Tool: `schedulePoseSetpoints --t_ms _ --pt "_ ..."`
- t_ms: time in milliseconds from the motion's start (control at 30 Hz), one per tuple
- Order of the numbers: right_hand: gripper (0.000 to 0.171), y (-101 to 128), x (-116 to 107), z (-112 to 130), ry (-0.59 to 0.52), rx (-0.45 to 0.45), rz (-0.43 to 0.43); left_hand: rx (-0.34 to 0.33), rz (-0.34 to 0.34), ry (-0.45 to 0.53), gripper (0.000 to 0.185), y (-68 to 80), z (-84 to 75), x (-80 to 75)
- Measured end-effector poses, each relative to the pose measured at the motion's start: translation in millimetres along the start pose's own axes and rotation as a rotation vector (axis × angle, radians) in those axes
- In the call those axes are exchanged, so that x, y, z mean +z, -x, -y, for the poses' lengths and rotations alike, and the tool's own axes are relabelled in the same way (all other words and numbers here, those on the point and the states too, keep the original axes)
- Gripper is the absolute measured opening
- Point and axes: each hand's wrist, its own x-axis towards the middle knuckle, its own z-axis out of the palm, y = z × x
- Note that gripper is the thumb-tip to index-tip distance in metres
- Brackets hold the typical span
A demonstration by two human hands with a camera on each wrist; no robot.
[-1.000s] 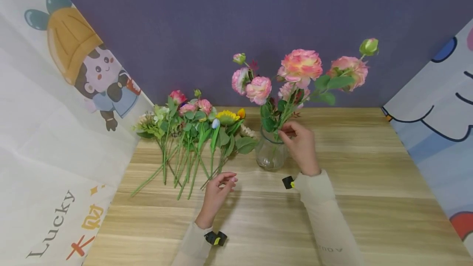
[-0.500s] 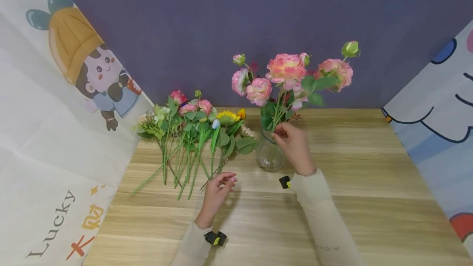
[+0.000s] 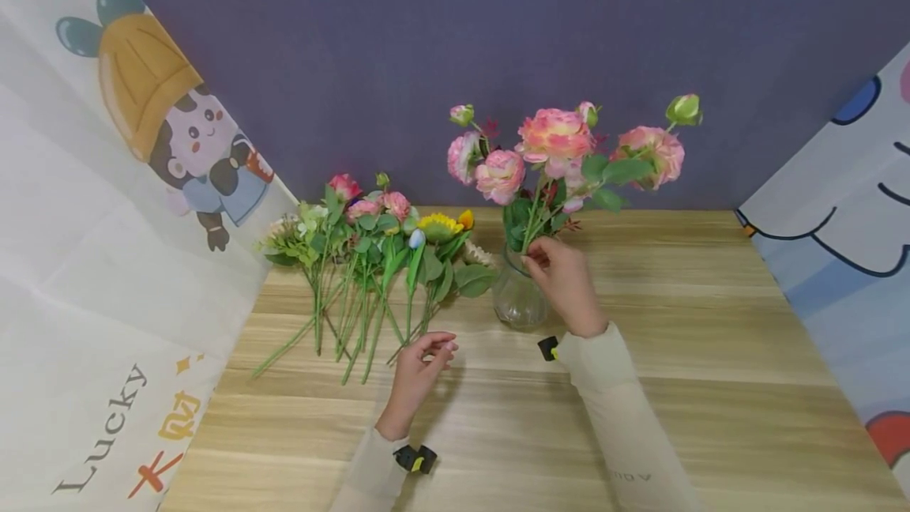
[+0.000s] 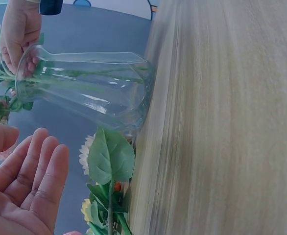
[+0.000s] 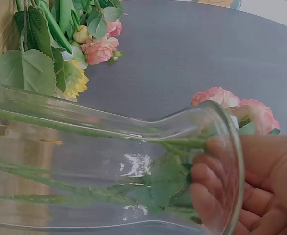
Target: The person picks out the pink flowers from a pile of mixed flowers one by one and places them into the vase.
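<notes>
In the head view a clear glass vase point(image 3: 517, 306) stands upright on the table, holding stems with pink blooms point(image 3: 500, 175). My right hand point(image 3: 569, 283) is at its mouth and pinches the green stem of a pink-orange peony point(image 3: 558, 137) between thumb and fingers. That stem also bears a second bloom point(image 3: 650, 156) and a green bud point(image 3: 685, 110), leaning right. Through the glass in the right wrist view, fingertips point(image 5: 207, 181) show at the rim beside several stems. My left hand point(image 3: 415, 378) hovers over the table, fingers relaxed, holding nothing; its palm point(image 4: 31, 191) faces its wrist camera.
Left of the vase, several artificial flowers lie on the wooden table point(image 3: 697, 401), among them a sunflower point(image 3: 438, 227), a blue tulip point(image 3: 416, 239) and white blossoms point(image 3: 311, 218). A dark panel point(image 3: 398, 62) rises behind, with printed sheets at both sides.
My right hand has moved left over the vase mouth with the peony stem. Its blooms swung left, then settled slightly lower and back right. My left hand has stayed put.
</notes>
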Motion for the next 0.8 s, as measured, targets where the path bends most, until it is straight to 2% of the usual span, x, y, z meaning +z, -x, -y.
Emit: schedulePoseSetpoints --t_ms 433,800 --pt "0.011 -4.6 -1.3 -0.4 0.094 -0.031 0.047 -0.019 0.007 0.006 0.018 -0.5 -0.9 -0.4" --pt "0.008 -3.1 -2.5 1.8 0.085 -0.042 0.011 -0.023 0.0 0.001 0.016 -0.5 -1.4 -0.6"
